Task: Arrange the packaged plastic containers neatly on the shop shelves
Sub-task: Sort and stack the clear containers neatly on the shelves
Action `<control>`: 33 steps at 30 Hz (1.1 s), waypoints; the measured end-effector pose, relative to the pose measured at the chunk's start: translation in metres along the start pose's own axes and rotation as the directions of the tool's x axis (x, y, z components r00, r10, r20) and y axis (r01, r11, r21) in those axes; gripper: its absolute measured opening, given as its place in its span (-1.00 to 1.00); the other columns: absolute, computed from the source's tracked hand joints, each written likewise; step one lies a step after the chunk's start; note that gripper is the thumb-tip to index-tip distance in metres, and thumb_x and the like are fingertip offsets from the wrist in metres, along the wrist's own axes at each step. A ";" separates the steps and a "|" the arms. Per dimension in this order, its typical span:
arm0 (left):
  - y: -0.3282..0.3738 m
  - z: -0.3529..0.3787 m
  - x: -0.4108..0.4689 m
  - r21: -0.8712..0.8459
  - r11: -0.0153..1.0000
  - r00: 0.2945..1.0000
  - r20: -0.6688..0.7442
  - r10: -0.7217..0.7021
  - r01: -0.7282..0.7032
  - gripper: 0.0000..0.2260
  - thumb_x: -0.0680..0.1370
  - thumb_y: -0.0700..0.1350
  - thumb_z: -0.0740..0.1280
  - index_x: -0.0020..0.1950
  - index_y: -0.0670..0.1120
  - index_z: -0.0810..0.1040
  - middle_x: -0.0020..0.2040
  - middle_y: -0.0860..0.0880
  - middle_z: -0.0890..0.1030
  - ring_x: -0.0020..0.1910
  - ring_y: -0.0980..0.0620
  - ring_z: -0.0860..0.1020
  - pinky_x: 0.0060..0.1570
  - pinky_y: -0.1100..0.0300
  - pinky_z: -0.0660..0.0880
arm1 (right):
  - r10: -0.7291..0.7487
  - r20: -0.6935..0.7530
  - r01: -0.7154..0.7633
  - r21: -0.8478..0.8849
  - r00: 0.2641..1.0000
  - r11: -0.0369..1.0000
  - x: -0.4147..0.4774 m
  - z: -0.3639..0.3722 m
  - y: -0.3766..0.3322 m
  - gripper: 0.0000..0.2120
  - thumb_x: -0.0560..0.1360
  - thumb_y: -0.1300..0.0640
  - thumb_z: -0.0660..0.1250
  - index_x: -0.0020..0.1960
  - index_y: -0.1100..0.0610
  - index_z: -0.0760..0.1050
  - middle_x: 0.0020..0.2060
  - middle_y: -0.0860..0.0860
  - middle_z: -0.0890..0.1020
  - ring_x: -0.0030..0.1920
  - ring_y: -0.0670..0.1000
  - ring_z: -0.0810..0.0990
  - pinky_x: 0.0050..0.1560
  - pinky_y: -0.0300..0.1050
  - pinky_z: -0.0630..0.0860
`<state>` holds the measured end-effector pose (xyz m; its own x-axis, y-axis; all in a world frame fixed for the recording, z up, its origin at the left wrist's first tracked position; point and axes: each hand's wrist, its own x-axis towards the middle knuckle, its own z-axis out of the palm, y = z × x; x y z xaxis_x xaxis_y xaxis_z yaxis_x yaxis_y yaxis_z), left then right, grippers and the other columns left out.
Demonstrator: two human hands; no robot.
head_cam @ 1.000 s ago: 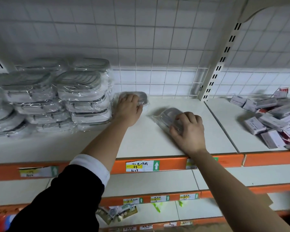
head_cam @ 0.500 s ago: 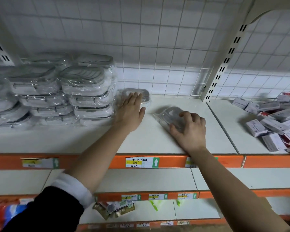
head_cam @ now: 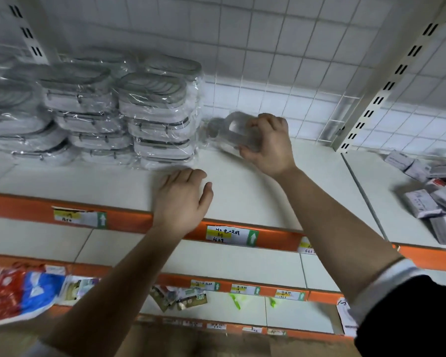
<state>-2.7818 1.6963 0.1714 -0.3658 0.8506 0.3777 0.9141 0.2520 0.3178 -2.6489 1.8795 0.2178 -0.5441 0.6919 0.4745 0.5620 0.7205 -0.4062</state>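
Moved since earlier frame: right hand point(head_cam: 264, 143) now clamps small wrapped container point(head_cam: 233, 131) at shelf point(head_cam: 242, 191) rear, just beside stacked containers point(head_cam: 155, 112), likely to align it; left hand point(head_cam: 182, 197), withdrawn, rests open and empty near front edge.

A shop, plainly: slotted uprights point(head_cam: 386, 86) carry white shelves point(head_cam: 242, 186) with orange front rails, a handwritten price label point(head_cam: 231, 235) just below the left hand point(head_cam: 182, 199), wrapped stock point(head_cam: 150, 109) stacked beyond it.
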 end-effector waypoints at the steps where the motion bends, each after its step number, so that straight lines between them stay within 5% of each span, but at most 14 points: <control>1: -0.001 0.000 0.001 -0.007 1.000 1.000 -0.004 -0.009 0.009 -0.59 0.53 0.07 0.07 0.08 -0.12 0.61 0.00 -0.11 0.65 0.00 -0.18 0.58 0.08 -0.01 0.47 | -0.020 0.024 0.021 -0.019 1.000 1.000 0.008 0.003 -0.002 -0.50 0.31 0.09 0.52 0.20 0.20 0.52 0.23 0.17 0.50 0.26 0.22 0.37 0.19 -0.26 0.19; 5: -0.003 0.003 0.002 0.004 1.000 0.999 0.018 -0.028 0.028 -0.68 0.51 0.04 0.15 0.06 -0.09 0.60 -0.03 -0.07 0.65 -0.02 -0.14 0.57 0.08 0.05 0.38 | -0.040 0.068 0.042 -0.023 0.997 0.999 0.035 0.012 -0.007 -0.50 0.36 0.11 0.49 0.26 0.19 0.51 0.38 0.19 0.35 0.36 0.21 0.33 0.33 -0.13 0.30; 10: -0.004 0.004 0.003 0.023 0.999 1.000 -0.003 -0.024 0.024 -0.69 0.49 0.03 0.17 0.04 -0.07 0.62 -0.07 -0.05 0.66 -0.06 -0.12 0.58 0.07 0.06 0.29 | -0.057 0.169 0.064 -0.034 0.984 0.997 0.056 0.024 -0.008 -0.55 0.44 0.12 0.43 0.30 0.22 0.51 0.27 0.18 0.35 0.13 0.20 0.50 0.21 0.00 0.45; 18: -0.004 0.003 0.004 -0.005 1.000 1.000 0.009 -0.011 0.011 -0.65 0.48 0.06 0.11 0.03 -0.05 0.61 -0.05 -0.01 0.66 -0.05 -0.10 0.57 0.09 0.05 0.32 | -0.095 0.056 0.106 -0.258 0.994 0.960 0.053 0.042 -0.004 -0.71 0.52 0.08 0.26 0.20 0.17 0.52 0.15 0.15 0.46 0.18 0.19 0.39 0.10 -0.01 0.29; 28: -0.003 -0.004 0.001 0.004 1.000 1.000 -0.002 0.011 -0.011 -0.71 0.52 0.03 0.19 0.08 -0.06 0.61 -0.01 -0.02 0.66 0.01 -0.09 0.58 0.15 0.03 0.29 | 0.048 0.082 -0.045 -0.037 0.995 0.998 0.034 0.033 -0.021 -0.52 0.57 0.05 0.25 0.45 0.15 0.32 0.39 0.07 0.41 0.41 0.12 0.34 0.43 0.11 0.20; 33: -0.023 -0.024 -0.006 0.055 0.992 0.993 -0.041 0.113 -0.111 -0.66 0.54 0.06 0.13 0.11 -0.06 0.60 -0.01 -0.02 0.64 0.00 -0.09 0.57 0.13 -0.01 0.36 | 0.013 -0.115 -0.008 0.048 0.993 0.999 0.008 0.026 -0.045 -0.56 0.56 0.16 0.26 0.40 0.27 0.37 0.33 0.17 0.46 0.36 0.18 0.38 0.41 0.07 0.27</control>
<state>-2.8052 1.6742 0.1824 -0.2666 0.8541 0.4467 0.9573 0.1809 0.2255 -2.6946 1.8537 0.2199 -0.4611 0.6914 0.5561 0.5356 0.7166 -0.4468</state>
